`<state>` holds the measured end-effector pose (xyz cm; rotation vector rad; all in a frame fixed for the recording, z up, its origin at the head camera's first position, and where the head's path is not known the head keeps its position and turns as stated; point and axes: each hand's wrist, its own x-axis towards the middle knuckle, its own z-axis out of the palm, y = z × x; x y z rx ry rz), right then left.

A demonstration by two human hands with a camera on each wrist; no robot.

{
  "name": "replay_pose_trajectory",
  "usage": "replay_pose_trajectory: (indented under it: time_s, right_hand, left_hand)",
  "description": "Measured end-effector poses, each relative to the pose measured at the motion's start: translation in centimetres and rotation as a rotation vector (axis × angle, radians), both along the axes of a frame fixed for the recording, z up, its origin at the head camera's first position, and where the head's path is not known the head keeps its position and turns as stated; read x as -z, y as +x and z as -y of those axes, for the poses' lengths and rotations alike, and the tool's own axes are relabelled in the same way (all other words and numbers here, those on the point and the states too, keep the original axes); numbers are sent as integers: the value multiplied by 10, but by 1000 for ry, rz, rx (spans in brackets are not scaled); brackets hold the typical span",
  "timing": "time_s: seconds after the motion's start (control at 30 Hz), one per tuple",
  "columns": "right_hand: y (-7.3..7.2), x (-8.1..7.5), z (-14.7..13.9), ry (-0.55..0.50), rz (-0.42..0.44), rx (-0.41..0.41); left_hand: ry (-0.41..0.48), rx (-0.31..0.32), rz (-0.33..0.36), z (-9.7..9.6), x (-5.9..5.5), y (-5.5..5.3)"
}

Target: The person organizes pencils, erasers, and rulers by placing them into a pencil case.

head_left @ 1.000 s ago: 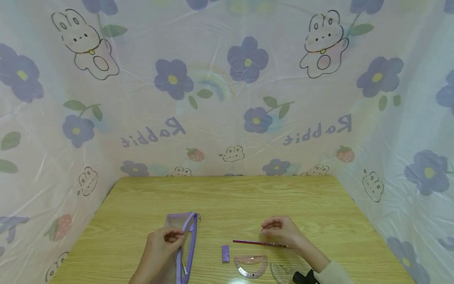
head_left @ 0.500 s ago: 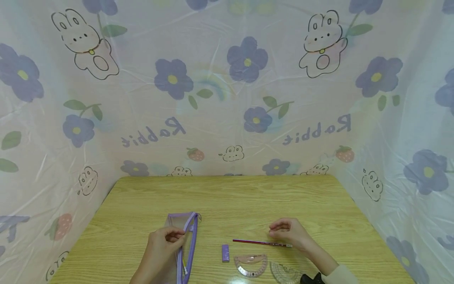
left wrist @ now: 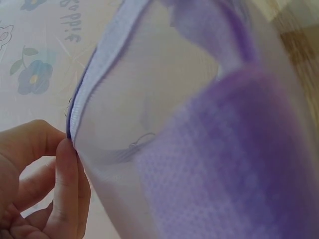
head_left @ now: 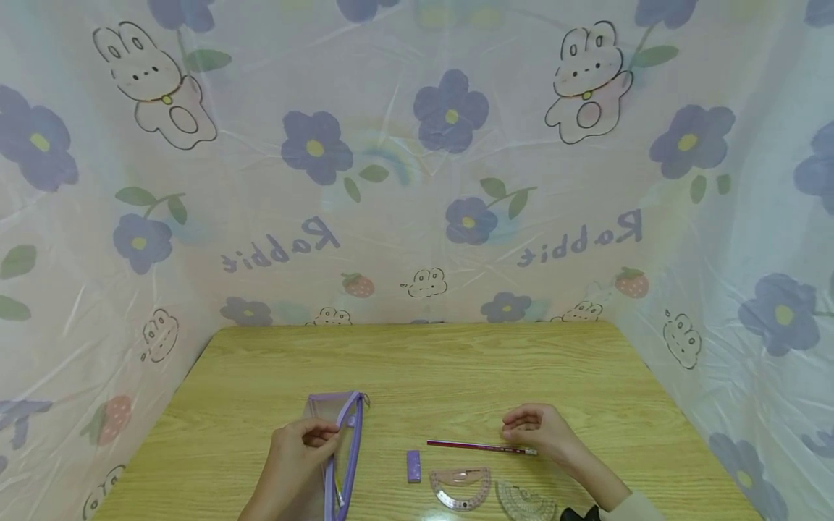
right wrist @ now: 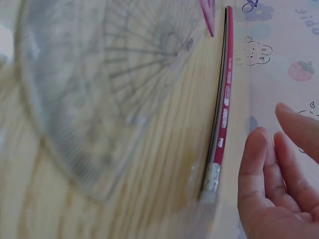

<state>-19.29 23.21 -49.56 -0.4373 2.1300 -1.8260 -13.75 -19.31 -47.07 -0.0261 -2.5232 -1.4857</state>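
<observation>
My left hand (head_left: pixel 296 449) pinches the edge of a see-through mesh pencil case (head_left: pixel 355 463) with purple trim, holding its zip opening apart. In the left wrist view, thumb and finger meet on the pencil case's pale rim (left wrist: pixel 92 82). A yellow pencil (head_left: pixel 338 488) shows inside the case. My right hand (head_left: pixel 544 434), fingers loosely bent and holding nothing, hovers by the metal-banded end of a dark red pencil (head_left: pixel 482 446) lying on the table. The right wrist view shows a gap between the pencil (right wrist: pixel 224 107) and the fingers.
Between the hands lie a purple eraser (head_left: pixel 413 467), a pinkish protractor (head_left: pixel 460 492) and a clear protractor (head_left: pixel 526 501). A black object (head_left: pixel 580 514) sits by the right wrist at the bottom edge. A patterned sheet (head_left: pixel 417 181) walls off the wooden table (head_left: pixel 417 354).
My right hand has shifted a little to the right, baring the pencil's end. The left hand keeps its pinch on the pencil case, and the things on the table stay put.
</observation>
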Motion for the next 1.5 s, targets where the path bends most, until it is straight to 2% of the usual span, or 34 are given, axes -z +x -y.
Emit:
replay_pose_trajectory:
  time_s: [0.77,1.1,1.5]
  right_hand:
    - [3,13,-13,52,-45,33]
    - [3,16,-16,48,-2,38]
    - [3,21,-24,76,-73,3]
  left_hand:
    - [-24,-5,22,2,4,0]
    - [-20,-8,20,1,4,0]
    - [-3,5,14,-1,4,0]
